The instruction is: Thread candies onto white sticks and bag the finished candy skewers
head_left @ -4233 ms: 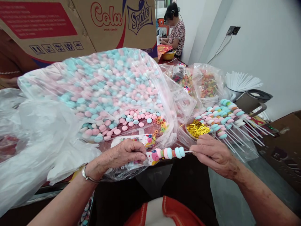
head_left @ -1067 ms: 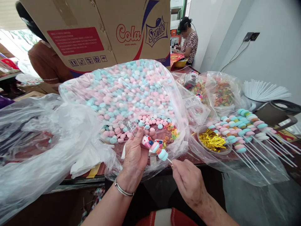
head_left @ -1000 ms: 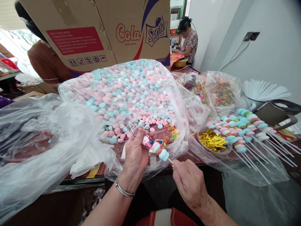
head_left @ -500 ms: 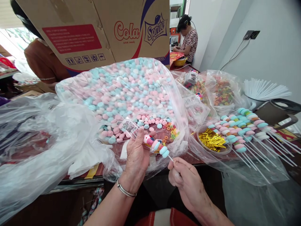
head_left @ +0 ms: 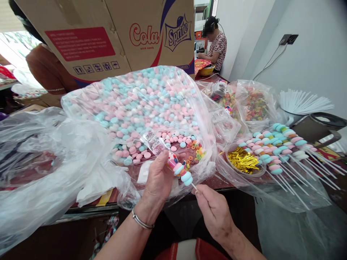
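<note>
My left hand [head_left: 158,180] is closed around a small clear printed wrapper [head_left: 157,142] that stands up past my thumb. A candy skewer [head_left: 182,172] of pink and blue discs sits partly inside that wrapper. My right hand [head_left: 213,209] pinches the white stick at the skewer's lower end. Both hands are at the table's near edge, in front of a big clear bag of pink, blue and white candy discs [head_left: 141,104].
A bowl of gold twist ties [head_left: 245,160] and a pile of finished skewers [head_left: 276,148] lie to the right. White sticks [head_left: 305,103] fan out behind them. A cardboard box [head_left: 108,32] stands behind. Crumpled plastic [head_left: 48,162] lies left. Another person [head_left: 215,43] sits far back.
The skewer has slid further up into the wrapper, which now stands higher above my left thumb. My right hand stays pinched on the stick.
</note>
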The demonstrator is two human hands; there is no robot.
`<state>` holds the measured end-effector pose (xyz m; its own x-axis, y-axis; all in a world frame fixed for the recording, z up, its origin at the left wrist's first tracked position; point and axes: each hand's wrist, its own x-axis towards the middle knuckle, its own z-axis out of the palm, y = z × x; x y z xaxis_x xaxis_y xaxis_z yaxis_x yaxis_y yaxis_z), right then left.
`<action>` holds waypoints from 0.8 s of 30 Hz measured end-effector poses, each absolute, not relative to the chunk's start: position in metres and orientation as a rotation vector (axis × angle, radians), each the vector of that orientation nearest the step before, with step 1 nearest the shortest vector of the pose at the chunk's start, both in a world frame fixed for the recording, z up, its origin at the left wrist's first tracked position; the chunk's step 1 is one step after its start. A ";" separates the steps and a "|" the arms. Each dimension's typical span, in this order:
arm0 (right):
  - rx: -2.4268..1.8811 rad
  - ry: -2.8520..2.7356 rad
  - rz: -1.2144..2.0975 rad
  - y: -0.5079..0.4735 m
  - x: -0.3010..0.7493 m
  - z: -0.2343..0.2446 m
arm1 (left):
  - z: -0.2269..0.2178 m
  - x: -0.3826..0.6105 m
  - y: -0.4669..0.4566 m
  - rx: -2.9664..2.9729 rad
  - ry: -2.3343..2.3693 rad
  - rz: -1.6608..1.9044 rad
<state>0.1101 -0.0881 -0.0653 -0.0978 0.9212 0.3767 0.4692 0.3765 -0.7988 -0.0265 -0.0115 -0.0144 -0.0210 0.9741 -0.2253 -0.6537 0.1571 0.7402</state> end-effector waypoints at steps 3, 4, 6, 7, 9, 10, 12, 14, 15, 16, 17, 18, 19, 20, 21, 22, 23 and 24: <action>-1.223 -1.485 1.159 -0.090 0.115 -0.062 | -0.015 -0.038 -0.002 0.479 0.700 1.402; -1.206 -1.410 1.271 -0.090 0.115 -0.062 | -0.016 -0.042 0.002 0.461 0.662 1.423; -1.167 -1.286 1.413 -0.090 0.113 -0.062 | -0.018 -0.046 0.009 0.399 0.614 1.472; -1.145 -1.234 1.466 -0.090 0.111 -0.062 | -0.018 -0.047 0.012 0.359 0.610 1.495; -1.092 -1.116 1.563 -0.089 0.107 -0.063 | -0.018 -0.047 0.016 0.300 0.629 1.532; -1.060 -1.044 1.613 -0.088 0.105 -0.064 | -0.017 -0.046 0.017 0.289 0.642 1.546; -0.996 -0.900 1.693 -0.088 0.101 -0.066 | -0.016 -0.044 0.017 0.310 0.639 1.544; -0.992 -0.847 1.672 -0.087 0.099 -0.068 | -0.016 -0.041 0.017 0.347 0.610 1.514; -1.027 -0.908 1.597 -0.087 0.099 -0.070 | -0.017 -0.040 0.016 0.353 0.606 1.500; -1.078 -1.031 1.461 -0.087 0.100 -0.071 | -0.019 -0.039 0.017 0.350 0.612 1.492; -1.126 -1.198 1.262 -0.088 0.101 -0.072 | -0.020 -0.038 0.017 0.338 0.626 1.494; -1.156 -1.382 1.019 -0.089 0.101 -0.072 | -0.022 -0.037 0.017 0.328 0.646 1.501; -1.159 -1.550 0.762 -0.090 0.102 -0.071 | -0.024 -0.037 0.018 0.327 0.669 1.507; -1.146 -1.679 0.529 -0.091 0.103 -0.070 | -0.026 -0.037 0.018 0.338 0.690 1.511; -1.125 -1.760 0.347 -0.092 0.103 -0.069 | -0.027 -0.037 0.018 0.356 0.704 1.511; -1.109 -1.808 0.232 -0.092 0.103 -0.068 | -0.028 -0.037 0.018 0.376 0.712 1.507; -1.108 -1.833 0.172 -0.093 0.103 -0.067 | -0.029 -0.037 0.017 0.399 0.713 1.503; -1.116 -1.844 0.143 -0.093 0.103 -0.066 | -0.030 -0.037 0.016 0.428 0.708 1.504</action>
